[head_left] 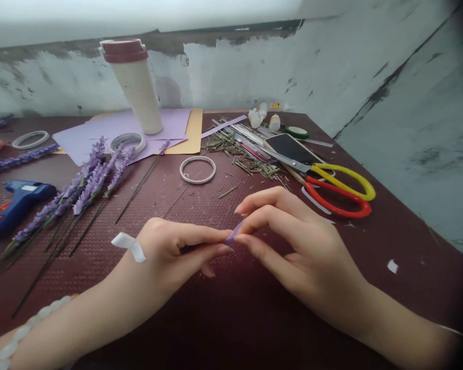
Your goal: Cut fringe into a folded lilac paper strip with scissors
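Note:
Between my two hands, above the dark red table, is a small purple paper piece point(233, 235). My left hand point(177, 252) pinches its left end between thumb and index finger; a white tape strip point(130, 246) sticks to the back of this hand. My right hand point(297, 241) pinches the other end with thumb and fingertips. Much of the piece is hidden by the fingers. Beyond my hands a white tape roll point(197, 170) lies flat, and scissors with yellow and red handles point(339, 192) lie to the right.
Purple flower stems point(88, 180) and a blue glue gun point(23, 200) lie at the left. A tumbler point(137, 92) stands on purple paper point(75, 141) at the back. A phone point(293, 149), cut green stems point(231, 144) and small bottles point(256, 118) lie at the back right.

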Demonstrator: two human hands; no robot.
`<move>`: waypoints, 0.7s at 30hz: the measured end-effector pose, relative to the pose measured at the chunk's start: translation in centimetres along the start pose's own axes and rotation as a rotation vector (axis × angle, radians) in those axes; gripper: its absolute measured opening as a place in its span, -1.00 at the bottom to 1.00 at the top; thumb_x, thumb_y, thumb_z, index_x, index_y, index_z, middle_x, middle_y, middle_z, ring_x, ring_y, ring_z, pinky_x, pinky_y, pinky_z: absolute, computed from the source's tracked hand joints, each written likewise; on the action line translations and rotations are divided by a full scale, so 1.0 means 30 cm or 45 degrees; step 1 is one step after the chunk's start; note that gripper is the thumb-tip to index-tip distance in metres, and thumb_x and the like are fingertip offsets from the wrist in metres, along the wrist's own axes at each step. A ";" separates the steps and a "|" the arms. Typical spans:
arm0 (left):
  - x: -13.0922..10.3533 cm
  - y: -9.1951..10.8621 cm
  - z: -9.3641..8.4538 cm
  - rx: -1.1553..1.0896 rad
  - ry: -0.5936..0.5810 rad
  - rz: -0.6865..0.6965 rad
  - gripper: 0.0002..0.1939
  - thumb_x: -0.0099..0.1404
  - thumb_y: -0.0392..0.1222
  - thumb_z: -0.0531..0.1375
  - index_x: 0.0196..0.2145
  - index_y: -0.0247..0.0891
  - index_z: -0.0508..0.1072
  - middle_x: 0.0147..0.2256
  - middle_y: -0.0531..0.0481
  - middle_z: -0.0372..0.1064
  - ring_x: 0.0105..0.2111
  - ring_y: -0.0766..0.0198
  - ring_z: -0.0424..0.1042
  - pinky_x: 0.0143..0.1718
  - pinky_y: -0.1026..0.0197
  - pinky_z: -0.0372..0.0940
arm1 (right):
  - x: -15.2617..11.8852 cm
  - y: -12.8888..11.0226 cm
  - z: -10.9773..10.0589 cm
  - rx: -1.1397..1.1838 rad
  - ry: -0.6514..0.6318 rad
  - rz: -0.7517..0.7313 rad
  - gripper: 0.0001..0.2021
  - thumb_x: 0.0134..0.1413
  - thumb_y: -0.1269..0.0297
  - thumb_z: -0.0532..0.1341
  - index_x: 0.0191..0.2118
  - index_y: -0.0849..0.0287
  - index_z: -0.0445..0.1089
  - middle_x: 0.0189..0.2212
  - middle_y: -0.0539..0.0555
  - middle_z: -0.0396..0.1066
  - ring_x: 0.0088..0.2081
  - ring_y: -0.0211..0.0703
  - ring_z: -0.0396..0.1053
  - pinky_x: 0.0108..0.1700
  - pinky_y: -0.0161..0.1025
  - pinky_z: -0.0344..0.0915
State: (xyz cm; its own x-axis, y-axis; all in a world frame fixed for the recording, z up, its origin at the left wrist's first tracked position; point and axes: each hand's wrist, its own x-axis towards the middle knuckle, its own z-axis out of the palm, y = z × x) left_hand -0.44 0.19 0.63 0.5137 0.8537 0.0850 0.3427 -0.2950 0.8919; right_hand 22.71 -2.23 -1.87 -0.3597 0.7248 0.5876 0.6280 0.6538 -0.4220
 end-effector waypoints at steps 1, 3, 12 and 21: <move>0.001 0.001 0.000 0.000 -0.004 0.004 -0.78 0.38 -0.47 0.42 -0.19 -0.22 0.86 -0.53 0.05 0.73 -0.56 0.26 0.73 -0.45 0.47 0.51 | -0.001 -0.001 0.000 -0.006 -0.003 0.003 -0.81 0.49 0.48 0.28 -0.18 0.03 0.46 -0.12 0.10 0.62 -0.10 0.00 0.65 -0.06 -0.07 0.55; 0.001 0.001 0.000 0.002 0.000 0.032 -0.77 0.37 -0.49 0.42 -0.19 -0.23 0.86 -0.53 0.04 0.72 -0.57 0.26 0.73 -0.45 0.48 0.50 | -0.001 -0.003 -0.001 -0.018 -0.012 0.002 -0.81 0.49 0.49 0.27 -0.18 0.03 0.45 -0.11 0.10 0.62 -0.10 0.00 0.65 -0.06 -0.08 0.53; 0.001 0.000 0.011 -0.041 0.046 0.073 -0.77 0.32 -0.50 0.43 -0.22 -0.24 0.87 -0.50 0.03 0.74 -0.58 0.31 0.72 -0.45 0.55 0.47 | -0.003 -0.006 0.005 -0.119 0.023 -0.090 -0.81 0.55 0.49 0.23 -0.15 0.05 0.40 -0.12 0.11 0.61 -0.09 -0.05 0.61 0.00 -0.10 0.48; -0.014 -0.006 0.013 0.127 0.147 0.151 -0.78 0.33 -0.48 0.44 -0.18 -0.25 0.87 -0.34 0.00 0.81 -0.53 0.26 0.74 -0.41 0.48 0.54 | -0.011 -0.001 0.003 -0.158 0.026 -0.138 -0.83 0.55 0.50 0.26 -0.16 0.10 0.45 -0.09 0.14 0.58 -0.05 -0.09 0.58 0.11 -0.13 0.47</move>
State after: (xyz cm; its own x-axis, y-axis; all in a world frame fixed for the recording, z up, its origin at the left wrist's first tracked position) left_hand -0.41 -0.30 0.27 0.4636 0.8523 0.2423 0.3646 -0.4327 0.8245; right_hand 22.74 -2.47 -2.10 -0.4167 0.6461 0.6394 0.6670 0.6952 -0.2678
